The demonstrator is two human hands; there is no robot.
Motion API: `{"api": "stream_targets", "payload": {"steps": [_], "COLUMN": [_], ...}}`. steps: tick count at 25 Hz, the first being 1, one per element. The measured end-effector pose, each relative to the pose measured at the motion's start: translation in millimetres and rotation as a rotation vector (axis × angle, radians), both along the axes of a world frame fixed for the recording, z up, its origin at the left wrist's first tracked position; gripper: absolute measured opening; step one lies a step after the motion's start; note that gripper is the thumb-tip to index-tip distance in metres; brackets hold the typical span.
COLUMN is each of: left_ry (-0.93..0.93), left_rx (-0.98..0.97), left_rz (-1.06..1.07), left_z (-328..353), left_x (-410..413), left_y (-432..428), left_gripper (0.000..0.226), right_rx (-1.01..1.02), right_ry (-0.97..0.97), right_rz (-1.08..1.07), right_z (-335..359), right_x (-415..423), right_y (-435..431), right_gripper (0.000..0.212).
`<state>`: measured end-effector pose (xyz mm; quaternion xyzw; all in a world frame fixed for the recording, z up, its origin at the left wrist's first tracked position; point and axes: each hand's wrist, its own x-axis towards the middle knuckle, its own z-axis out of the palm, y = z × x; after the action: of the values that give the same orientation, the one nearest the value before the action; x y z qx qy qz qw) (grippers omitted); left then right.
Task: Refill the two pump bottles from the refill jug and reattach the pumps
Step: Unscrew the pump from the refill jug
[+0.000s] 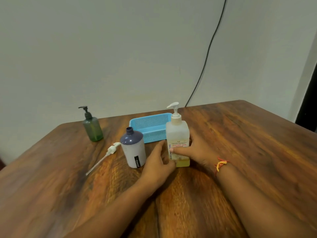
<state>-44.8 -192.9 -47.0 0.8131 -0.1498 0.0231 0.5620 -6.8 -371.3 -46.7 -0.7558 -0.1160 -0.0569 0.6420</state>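
Note:
A square clear bottle (177,134) with a white pump on top and a little yellow liquid at its bottom stands upright mid-table. My right hand (199,152) wraps its right side, thumb across the label. My left hand (158,162) touches its lower left corner. Left of it stands a lilac bottle (133,148) with a dark shoulder and an open neck. Its white pump (106,154) with a long dip tube lies flat on the table to the left. A green bottle (92,126) with a black pump on stands far left.
A blue perforated plastic tray (151,124) lies behind the two bottles. The wooden table (240,143) ends at a pale wall, where a black cable (205,62) hangs down. A dark object (308,100) stands at the right edge.

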Motion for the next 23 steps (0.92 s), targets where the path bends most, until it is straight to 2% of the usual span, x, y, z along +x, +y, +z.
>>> {"api": "stream_targets", "payload": {"steps": [4,10,15,23], "left_ry": [-0.196,-0.239,-0.177,-0.125], "left_rx": [-0.075,-0.100,-0.142,-0.327], "left_rz": [0.192,0.128,0.143,0.246], "left_z": [9.8,52.7,65.4,65.2], "left_x": [-19.9,-1.9,16.2,17.7], "left_y": [7.0,-14.4,-30.6,-36.4], "left_gripper": [0.056,0.046,0.029,0.025], "right_rx": [0.039,-0.004,-0.016,-0.025], "right_ry": [-0.064,-0.092,-0.104,-0.118], "right_rz": [-0.021,-0.025,-0.032,-0.071], "right_z": [-3.8,-9.6,-12.1,-12.5], "right_x": [-11.7,-13.9,-11.5,-9.6], "right_y": [21.2,19.8,14.6,15.3], "right_gripper": [0.077,0.081,0.079,0.077]}}
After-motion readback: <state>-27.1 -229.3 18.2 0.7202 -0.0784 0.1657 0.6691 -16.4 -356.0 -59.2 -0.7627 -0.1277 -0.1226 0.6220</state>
